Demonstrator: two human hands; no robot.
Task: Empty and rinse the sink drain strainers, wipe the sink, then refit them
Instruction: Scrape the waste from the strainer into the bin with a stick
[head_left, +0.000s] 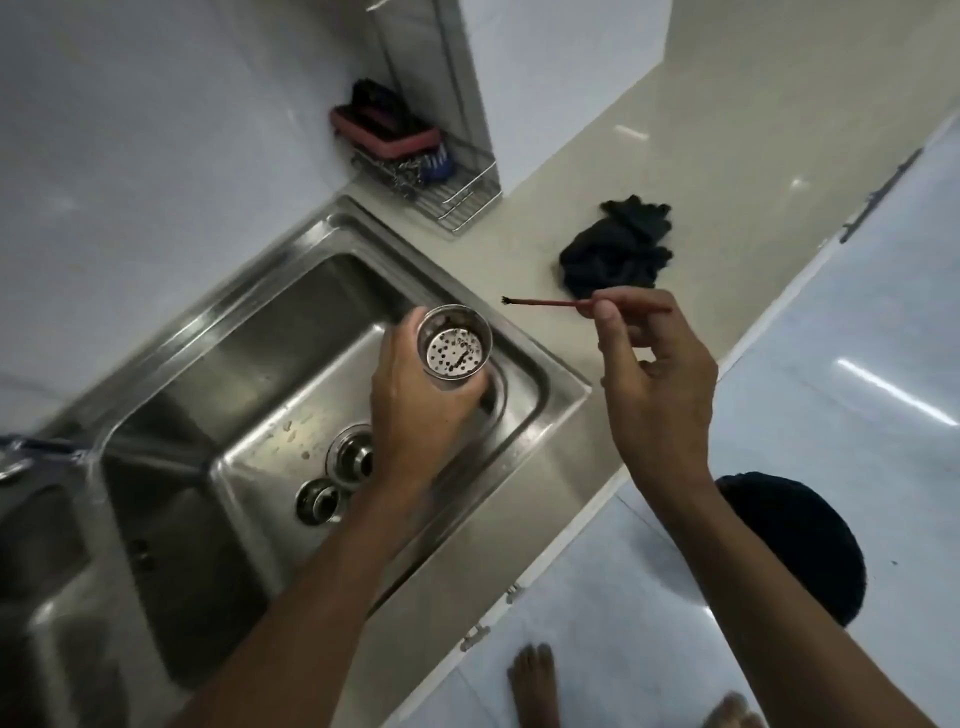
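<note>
My left hand grips a round steel drain strainer above the right basin of the steel sink, its perforated bottom facing up at me with dark bits on it. My right hand pinches a thin red stick with a dark frayed tip, held level over the counter to the right of the strainer and apart from it. In the basin floor, the open drain hole shows beside a second small strainer part.
A crumpled black cloth lies on the beige counter. A wire rack with a red-edged scrubber stands in the back corner. The faucet is at far left. A dark round bin and bare feet are on the floor.
</note>
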